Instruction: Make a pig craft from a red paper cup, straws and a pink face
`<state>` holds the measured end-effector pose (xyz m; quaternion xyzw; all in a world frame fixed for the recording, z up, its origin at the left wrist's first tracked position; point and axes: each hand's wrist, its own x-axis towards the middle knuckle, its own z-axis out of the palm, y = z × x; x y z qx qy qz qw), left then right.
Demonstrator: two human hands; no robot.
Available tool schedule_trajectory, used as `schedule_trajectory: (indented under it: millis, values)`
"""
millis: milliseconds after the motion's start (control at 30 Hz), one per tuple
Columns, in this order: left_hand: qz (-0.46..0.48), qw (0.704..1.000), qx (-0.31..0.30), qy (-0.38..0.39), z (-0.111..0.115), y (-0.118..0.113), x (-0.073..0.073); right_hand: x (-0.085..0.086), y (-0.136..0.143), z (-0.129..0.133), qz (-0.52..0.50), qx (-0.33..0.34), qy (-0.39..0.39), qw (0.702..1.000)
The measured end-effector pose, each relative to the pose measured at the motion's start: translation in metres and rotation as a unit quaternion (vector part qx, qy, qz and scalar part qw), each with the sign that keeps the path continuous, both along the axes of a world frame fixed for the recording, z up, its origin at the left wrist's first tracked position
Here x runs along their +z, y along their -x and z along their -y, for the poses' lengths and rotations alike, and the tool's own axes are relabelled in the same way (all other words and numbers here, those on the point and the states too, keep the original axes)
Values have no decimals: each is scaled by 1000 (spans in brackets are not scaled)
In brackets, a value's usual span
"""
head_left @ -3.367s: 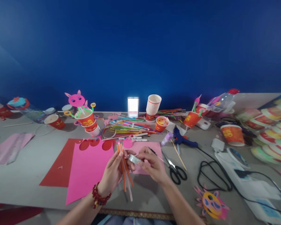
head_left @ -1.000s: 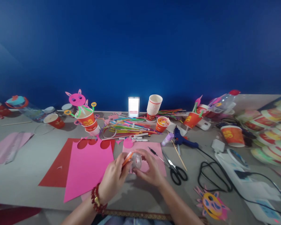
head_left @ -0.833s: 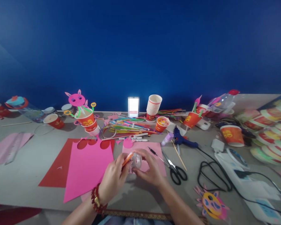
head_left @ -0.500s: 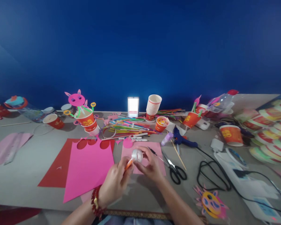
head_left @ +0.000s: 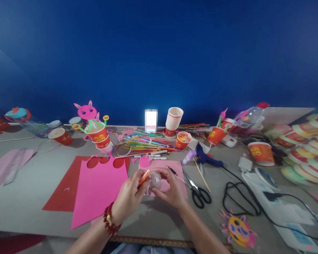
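My left hand (head_left: pixel 131 192), with a red bead bracelet at the wrist, pinches a narrow orange piece (head_left: pixel 144 177) with a pale edge; its exact kind does not show. Around a roll of clear tape (head_left: pixel 155 180) the thumb and fingers of my right hand (head_left: pixel 171 188) are curved. The roll sits close beside the orange piece, between both hands. Below them lies a light pink sheet (head_left: pixel 175 165). A pink paper circle (head_left: pixel 144 161) rests at its top edge. To the right are black-handled scissors (head_left: pixel 198 195) and a black pen (head_left: pixel 172 170).
Bright pink paper (head_left: pixel 100 190) with cut-out notches overlaps red paper (head_left: pixel 62 190) at left. Behind are pipe cleaners (head_left: pixel 145 143), stacked paper cups (head_left: pixel 174 118) and a pig-faced cup figure (head_left: pixel 87 112). A glue gun (head_left: pixel 210 159), its cable and a power strip (head_left: pixel 277 208) occupy the right.
The orange piece has risen and tilted up in my left hand. The tape roll has turned in my right hand, so its round side and hole now show.
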<state>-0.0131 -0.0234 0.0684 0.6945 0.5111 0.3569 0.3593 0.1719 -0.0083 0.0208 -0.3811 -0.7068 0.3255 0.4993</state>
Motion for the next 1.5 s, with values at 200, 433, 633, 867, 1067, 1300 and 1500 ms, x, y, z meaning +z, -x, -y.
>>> schedule_trajectory:
  millis: [200, 433, 633, 867, 1067, 1300, 1500]
  values:
    - [-53, 998, -21, -41, 4, -2, -8, -2, 2, -1, 5, -13, -20, 1000]
    - [-12, 999, 20, -27, -1, 4, -3, -2, -2, -2, -14, -16, -19, 1000]
    - [-12, 997, -64, 32, -10, 14, 7, -6, -2, -1, -8, 24, -7, 1000]
    - [-49, 995, -78, 37, -9, 13, 13, -4, -6, 1, 32, 33, -24, 999]
    - [-41, 996, -70, 24, -9, 15, 8, -5, -4, 1, 29, 37, -25, 999]
    - [109, 985, -73, 116, -5, 5, 9, 2, 0, -1, 45, 5, -104, 994]
    - [318, 916, -40, 243, 1, -10, 4, 3, -1, 0, 44, 8, -112, 993]
